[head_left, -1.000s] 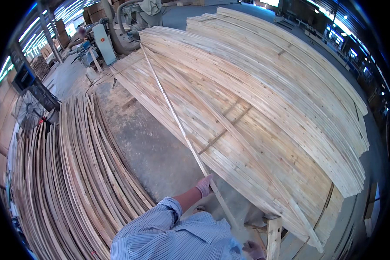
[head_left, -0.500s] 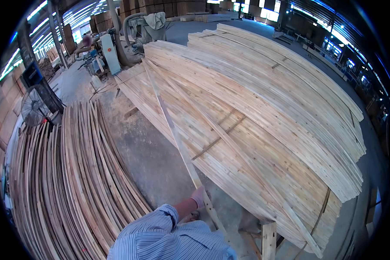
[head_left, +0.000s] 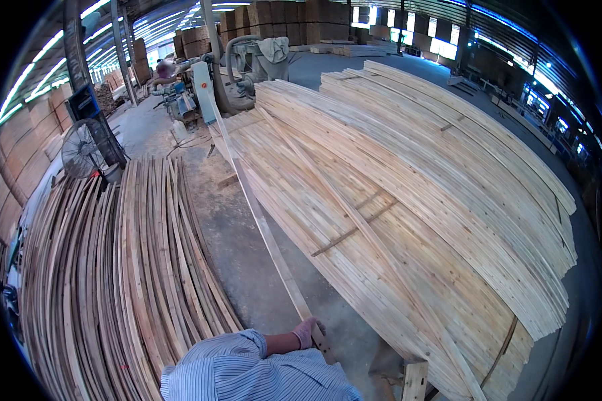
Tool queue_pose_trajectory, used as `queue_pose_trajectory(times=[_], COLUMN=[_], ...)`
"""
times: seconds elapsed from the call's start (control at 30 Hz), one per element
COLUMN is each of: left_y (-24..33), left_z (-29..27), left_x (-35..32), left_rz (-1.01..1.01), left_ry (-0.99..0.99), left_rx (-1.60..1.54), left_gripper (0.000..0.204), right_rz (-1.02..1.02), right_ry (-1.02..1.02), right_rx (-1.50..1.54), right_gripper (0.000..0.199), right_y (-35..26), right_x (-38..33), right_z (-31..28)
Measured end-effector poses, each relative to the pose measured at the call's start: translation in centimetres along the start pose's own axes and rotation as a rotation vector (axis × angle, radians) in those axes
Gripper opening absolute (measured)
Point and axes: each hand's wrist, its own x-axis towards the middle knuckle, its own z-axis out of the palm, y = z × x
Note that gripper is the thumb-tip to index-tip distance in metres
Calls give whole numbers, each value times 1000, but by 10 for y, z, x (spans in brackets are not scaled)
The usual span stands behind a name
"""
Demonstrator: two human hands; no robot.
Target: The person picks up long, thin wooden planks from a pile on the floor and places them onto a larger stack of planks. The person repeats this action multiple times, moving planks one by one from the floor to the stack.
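Observation:
A long, narrow wooden strip (head_left: 261, 224) stretches from near my body to the machine by the stack's far left corner. My left hand (head_left: 305, 332), in a pinkish glove, is closed around its near end. The left arm, in a blue-and-white striped sleeve (head_left: 231, 354), reaches across from the lower left. My right hand does not show. To the right of the strip lies a wide, low stack of pale boards (head_left: 381, 220), with one loose strip (head_left: 361, 224) slanting over its top.
Many thin wooden strips (head_left: 134, 267) lie in rows on the left. A standing fan (head_left: 83, 150) is behind them. Beyond stand a pale machine panel (head_left: 204, 93) and dust-collecting equipment (head_left: 264, 60). A short upright post (head_left: 415, 382) stands at the near right.
The far end of the held strip has swung left, off the board stack to beside its left edge. My left hand is lower in the picture, still gripping it. The view has shifted.

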Motion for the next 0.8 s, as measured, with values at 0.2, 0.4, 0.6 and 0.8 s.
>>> queue_pose_trajectory(times=[0.2,0.4,0.6,0.8], left_y=[41,97,74,-46], left_z=[19,-13,-45,-58], left_x=[-44,19,40,38], left_rz=[-41,83,-161,-279], left_ry=[11,5,-293,-585], left_rx=[76,-3,225,313], left_gripper=[22,33,34,46], right_rz=[32,63,-195,-298], right_ry=[-15,-44,25,105], right_rx=[-19,-76,-43,17], right_gripper=[48,44,45,46], right_y=[4,-3,-96,-219], right_x=[2,9,20,39], right_z=[-9,-17,-65,-67])
